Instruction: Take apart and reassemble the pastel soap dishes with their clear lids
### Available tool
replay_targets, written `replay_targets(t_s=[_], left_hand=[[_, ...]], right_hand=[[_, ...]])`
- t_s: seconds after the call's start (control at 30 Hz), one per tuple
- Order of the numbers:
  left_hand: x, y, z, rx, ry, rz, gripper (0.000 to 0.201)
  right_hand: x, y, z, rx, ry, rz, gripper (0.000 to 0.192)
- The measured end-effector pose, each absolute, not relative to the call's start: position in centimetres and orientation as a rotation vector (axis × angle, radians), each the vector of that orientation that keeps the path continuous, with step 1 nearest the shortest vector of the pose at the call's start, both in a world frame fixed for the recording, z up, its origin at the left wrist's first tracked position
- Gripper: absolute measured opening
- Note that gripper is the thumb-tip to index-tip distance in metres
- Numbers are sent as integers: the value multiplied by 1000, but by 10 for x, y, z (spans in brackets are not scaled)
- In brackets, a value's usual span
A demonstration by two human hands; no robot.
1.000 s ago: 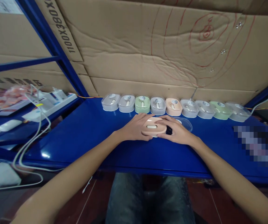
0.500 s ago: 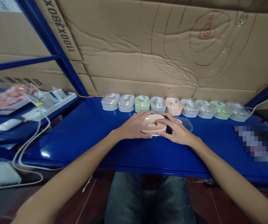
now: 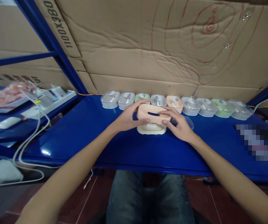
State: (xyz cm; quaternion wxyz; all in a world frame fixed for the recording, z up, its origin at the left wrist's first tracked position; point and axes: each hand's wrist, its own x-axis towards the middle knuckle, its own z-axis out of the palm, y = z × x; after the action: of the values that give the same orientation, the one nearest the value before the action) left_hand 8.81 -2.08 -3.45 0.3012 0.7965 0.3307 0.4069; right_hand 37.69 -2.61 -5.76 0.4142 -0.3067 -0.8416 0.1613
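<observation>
Cables [image 3: 34,124] trail over the far-left shelf, where a white power strip [image 3: 52,96] and some blurred pinkish packets [image 3: 10,95] lie. Next comes the blue table [image 3: 82,137], backed by a cardboard wall [image 3: 129,56] marked with red lines.

Left hand [image 3: 124,119]: fingers curled, thumb up along the top edge, clamped on the left end of a peach shell [image 3: 153,115]. That shell is raised and tilted off a cream base [image 3: 151,129], which rests flat on the table right under it, in the middle of the table near the front of a row of cased mice [image 3: 173,104]. A dark slot shows on the shell's face. Whether shell and base touch at the back edge cannot be told.

Right hand [image 3: 179,126]: fingers bent, tips pressed on the right end of the same shell, thumb low against its lower edge, so both hands grip it between them. A small dark part [image 3: 173,122] shows just behind this hand's fingers; whether the hand touches it cannot be told.

Behind the hands, the row runs along the wall in grey, green and peach, each mouse under a clear lid. A clear lid [image 3: 188,122] lies just right of the right hand. Farther right sits a pixelated patch [image 3: 260,143].
</observation>
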Motion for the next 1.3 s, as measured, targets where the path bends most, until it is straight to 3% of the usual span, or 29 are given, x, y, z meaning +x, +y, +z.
replay_targets(t_s=[0.13, 0.33, 0.77, 1.0, 1.3], left_hand=[[92, -18, -38, 1890, 896, 1073, 66], [98, -18, -39, 1730, 946, 1089, 60], [100, -15, -39, 1449, 866, 1055, 70], [92, -14, -38, 1599, 920, 1060, 64], [73, -12, -30, 1968, 787, 941, 103]], right_hand=[[375, -23, -59, -779, -1986, 498, 36], [373, -20, -61, -866, -1856, 612, 49], [376, -18, -59, -907, -1875, 491, 55], [383, -22, -56, -932, -2039, 317, 57], [390, -24, -48, -822, -2233, 340, 50]])
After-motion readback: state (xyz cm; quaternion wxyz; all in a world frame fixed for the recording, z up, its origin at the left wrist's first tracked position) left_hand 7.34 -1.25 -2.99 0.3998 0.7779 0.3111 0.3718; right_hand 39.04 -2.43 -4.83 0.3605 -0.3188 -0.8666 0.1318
